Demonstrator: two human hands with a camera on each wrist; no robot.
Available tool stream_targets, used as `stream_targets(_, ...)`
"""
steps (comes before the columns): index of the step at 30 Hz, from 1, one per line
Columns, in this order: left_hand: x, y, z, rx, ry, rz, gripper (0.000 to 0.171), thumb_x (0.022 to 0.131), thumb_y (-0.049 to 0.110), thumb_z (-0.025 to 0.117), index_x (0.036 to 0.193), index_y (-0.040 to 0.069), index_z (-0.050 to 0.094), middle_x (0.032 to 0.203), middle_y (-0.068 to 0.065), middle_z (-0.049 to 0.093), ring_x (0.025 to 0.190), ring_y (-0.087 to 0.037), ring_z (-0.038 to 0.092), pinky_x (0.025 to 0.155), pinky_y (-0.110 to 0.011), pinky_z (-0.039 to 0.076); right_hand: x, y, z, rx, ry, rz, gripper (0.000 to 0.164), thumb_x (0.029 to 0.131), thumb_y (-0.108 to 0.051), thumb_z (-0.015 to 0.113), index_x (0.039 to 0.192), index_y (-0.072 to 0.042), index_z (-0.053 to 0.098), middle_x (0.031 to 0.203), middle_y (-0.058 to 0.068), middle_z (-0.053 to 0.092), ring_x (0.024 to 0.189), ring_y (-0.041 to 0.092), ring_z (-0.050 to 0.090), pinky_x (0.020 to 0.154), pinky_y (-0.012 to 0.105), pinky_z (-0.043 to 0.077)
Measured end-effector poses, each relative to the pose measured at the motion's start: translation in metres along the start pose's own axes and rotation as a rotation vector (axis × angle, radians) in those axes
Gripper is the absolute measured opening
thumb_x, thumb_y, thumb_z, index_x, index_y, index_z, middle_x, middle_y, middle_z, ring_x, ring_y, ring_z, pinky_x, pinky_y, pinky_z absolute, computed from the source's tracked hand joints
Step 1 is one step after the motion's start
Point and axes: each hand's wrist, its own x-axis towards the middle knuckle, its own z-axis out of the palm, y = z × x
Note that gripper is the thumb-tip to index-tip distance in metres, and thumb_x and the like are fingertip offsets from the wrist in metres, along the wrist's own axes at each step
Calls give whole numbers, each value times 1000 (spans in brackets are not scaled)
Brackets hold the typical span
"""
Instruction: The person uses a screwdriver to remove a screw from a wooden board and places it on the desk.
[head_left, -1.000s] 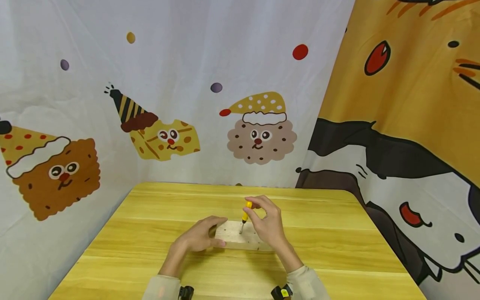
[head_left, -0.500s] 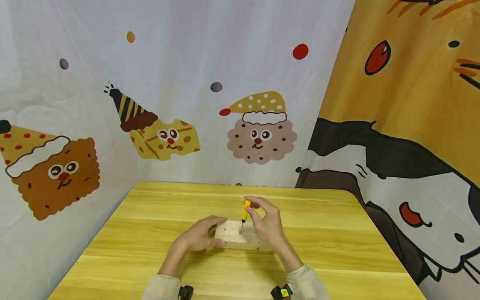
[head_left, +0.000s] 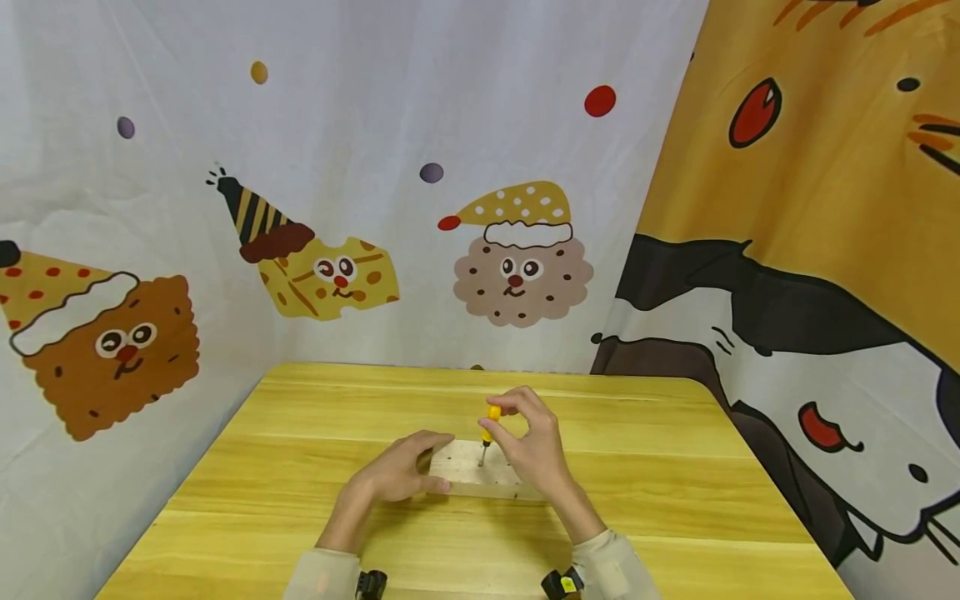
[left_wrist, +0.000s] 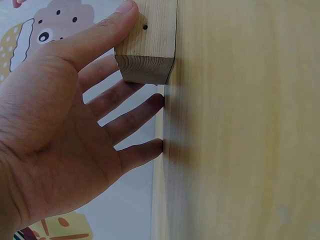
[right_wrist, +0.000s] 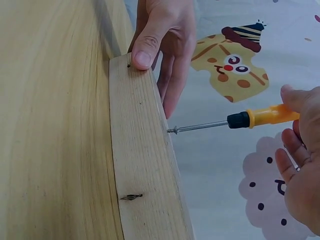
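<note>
A pale wooden block point(head_left: 457, 467) lies on the table, its long side running left to right. My left hand point(head_left: 397, 471) grips its left end, thumb on the near side and fingers reaching round the far side, as the left wrist view shows. My right hand point(head_left: 536, 446) pinches the yellow handle of a screwdriver point(right_wrist: 272, 116) between thumb and fingers. The screwdriver stands nearly upright over the block, leaning slightly. Its metal shaft meets the head of a screw point(right_wrist: 172, 131) at the block's top face. The block's right end is hidden behind the right hand in the head view.
The yellow wood-grain table point(head_left: 300, 417) extends around the block on all sides. Behind it hangs a white curtain point(head_left: 360, 108) with cartoon prints, and an orange cat-print curtain point(head_left: 825, 192) is at the right. Dark wrist straps point(head_left: 371, 583) show at both cuffs.
My right hand's fingers and thumb have shifted on the screwdriver's handle, and its handle leans a little differently. The left hand and the wooden block stay in place.
</note>
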Motion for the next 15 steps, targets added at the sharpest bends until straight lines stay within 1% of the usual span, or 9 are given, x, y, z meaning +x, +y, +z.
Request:
stream_targets(3, 0, 0, 0, 1, -1, 0, 83, 99, 38, 90, 168, 10, 54, 171, -19, 55, 158, -49, 52, 128, -75, 44, 1, -1, 0, -18, 7, -3, 31, 93, -5, 93, 120, -16, 83, 107, 0, 75, 98, 19, 73, 87, 40, 67)
stream_targets(7, 0, 0, 0, -1, -2, 3, 82, 99, 37, 90, 168, 9, 53, 170, -20, 55, 157, -49, 52, 127, -74, 45, 1, -2, 0, -30, 11, 4, 30, 92, -5, 94, 119, -15, 83, 108, 0, 77, 99, 19, 74, 91, 32, 65)
stream_targets(11, 0, 0, -1, -2, -4, 6, 82, 100, 36, 89, 168, 9, 54, 170, -20, 56, 157, -49, 53, 127, -74, 46, 2, -3, -1, -36, 6, 24, 31, 93, -5, 93, 120, -15, 84, 110, 0, 78, 102, 18, 75, 95, 28, 63)
stream_targets(15, 0, 0, -1, 1, -6, 6, 81, 100, 37, 89, 168, 9, 54, 170, -20, 56, 157, -48, 53, 127, -73, 46, 1, -3, -1, -40, -2, 31, 32, 94, -5, 92, 123, -15, 84, 114, 4, 80, 106, 20, 75, 95, 29, 64)
